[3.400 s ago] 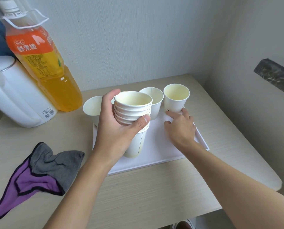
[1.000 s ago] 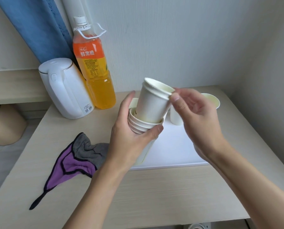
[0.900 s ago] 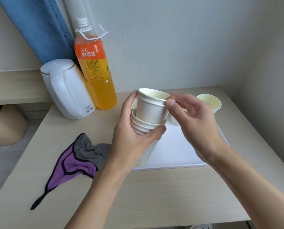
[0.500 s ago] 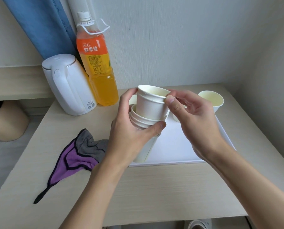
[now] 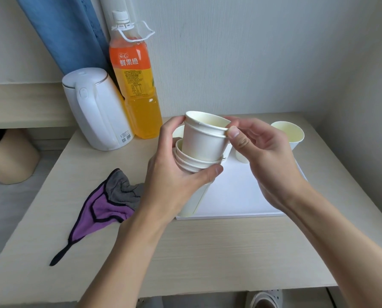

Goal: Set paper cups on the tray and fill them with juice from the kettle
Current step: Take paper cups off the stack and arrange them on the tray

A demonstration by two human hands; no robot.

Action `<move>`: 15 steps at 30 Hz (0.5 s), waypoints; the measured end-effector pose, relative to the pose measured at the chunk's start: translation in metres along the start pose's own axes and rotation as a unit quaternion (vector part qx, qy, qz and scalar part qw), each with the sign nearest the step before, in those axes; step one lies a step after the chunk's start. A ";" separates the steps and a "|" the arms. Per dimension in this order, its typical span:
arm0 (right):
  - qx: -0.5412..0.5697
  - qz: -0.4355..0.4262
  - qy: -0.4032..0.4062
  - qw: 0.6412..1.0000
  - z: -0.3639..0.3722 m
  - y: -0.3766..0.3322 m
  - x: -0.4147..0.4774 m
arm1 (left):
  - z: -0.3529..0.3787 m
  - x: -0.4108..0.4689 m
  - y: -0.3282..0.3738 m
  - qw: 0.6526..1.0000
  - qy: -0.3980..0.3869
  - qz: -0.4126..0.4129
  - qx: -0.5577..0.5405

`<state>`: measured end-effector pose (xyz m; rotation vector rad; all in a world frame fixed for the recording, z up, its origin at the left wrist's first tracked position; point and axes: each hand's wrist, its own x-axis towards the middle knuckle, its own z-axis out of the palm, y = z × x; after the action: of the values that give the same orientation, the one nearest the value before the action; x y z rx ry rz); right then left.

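Note:
My left hand [image 5: 174,185] grips a stack of white paper cups [image 5: 194,165] above the near left corner of the white tray [image 5: 236,196]. My right hand [image 5: 267,161] pinches the rim of the top cups [image 5: 204,141], which stick up tilted out of the stack; two rims show there. On the tray's far side stands a paper cup [image 5: 290,134] at the right, and two more cups are partly hidden behind my hands. The white kettle [image 5: 94,110] stands at the table's back left.
An orange juice bottle [image 5: 136,85] stands beside the kettle against the wall. A purple and grey cloth [image 5: 105,205] lies on the table left of the tray. Walls close the back and right sides. A blue curtain [image 5: 70,34] hangs behind the kettle.
My right hand left the tray and took hold of the top cups, lifting them partly out of the stack. Over the last second the grip has barely shifted.

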<state>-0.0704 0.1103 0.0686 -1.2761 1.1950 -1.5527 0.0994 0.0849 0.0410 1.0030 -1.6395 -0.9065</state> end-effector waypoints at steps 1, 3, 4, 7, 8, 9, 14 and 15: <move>0.000 0.000 0.002 1.000 0.001 0.000 0.000 | 0.000 0.000 0.001 1.000 0.001 0.002 0.001; 0.001 0.004 0.006 1.000 0.001 -0.001 -0.001 | -0.001 -0.001 0.003 1.000 -0.002 0.002 -0.002; 0.004 0.007 0.007 1.000 0.001 -0.001 -0.002 | -0.001 -0.001 0.003 1.000 -0.004 0.002 -0.004; 0.005 0.009 0.001 1.000 0.000 -0.004 -0.003 | -0.002 0.001 0.004 1.000 -0.006 0.001 -0.002; 0.001 0.007 0.002 1.000 0.000 -0.004 -0.002 | -0.002 0.002 0.004 1.000 -0.009 0.000 -0.001; 0.000 0.005 0.004 1.000 -0.001 -0.004 -0.003 | -0.002 0.002 0.004 1.000 -0.011 -0.001 0.000; 0.001 -0.011 0.010 1.000 0.000 -0.003 -0.001 | -0.003 0.003 0.001 1.000 -0.013 0.010 0.010; 0.002 -0.016 0.012 1.000 0.000 -0.003 -0.001 | -0.003 0.002 0.000 1.000 -0.014 0.010 0.014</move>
<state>-0.0702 0.1116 0.0713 -1.2832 1.1902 -1.5966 0.1016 0.0826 0.0423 0.9948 -1.6870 -0.8906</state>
